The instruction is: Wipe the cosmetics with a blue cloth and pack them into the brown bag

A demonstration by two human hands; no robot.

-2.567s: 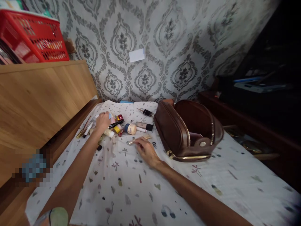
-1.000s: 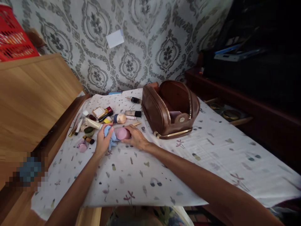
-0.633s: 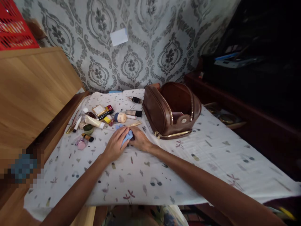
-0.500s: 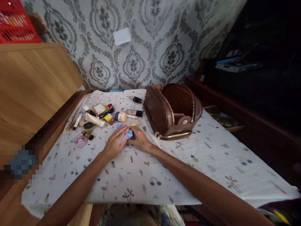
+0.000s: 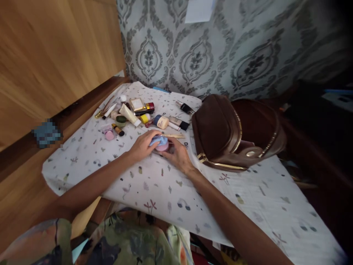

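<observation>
My left hand (image 5: 143, 145) is closed on a light blue cloth (image 5: 158, 140), pressing it over a small pink round container (image 5: 163, 147). My right hand (image 5: 179, 155) grips that container from the other side, thumb and fingers curled around it. Just beyond my fingers lies a thin beige stick (image 5: 178, 135). Past it are a jar with a dark blue lid (image 5: 162, 122), a white tube (image 5: 174, 126) and a bottle with a black cap (image 5: 179, 123). My fingers and the cloth hide part of the pink container.
A brown cosmetic bag (image 5: 217, 129) stands unzipped at the right. Several cosmetics lie at the left, among them a cream tube (image 5: 129, 115), a green jar (image 5: 120, 120) and a small pink jar (image 5: 109, 135). A wooden cabinet (image 5: 60, 48) borders the table's left side.
The view has tilted down and turned, so the bag appears larger and further right. Both hands stay together on the cloth, and the pink container now shows beneath it.
</observation>
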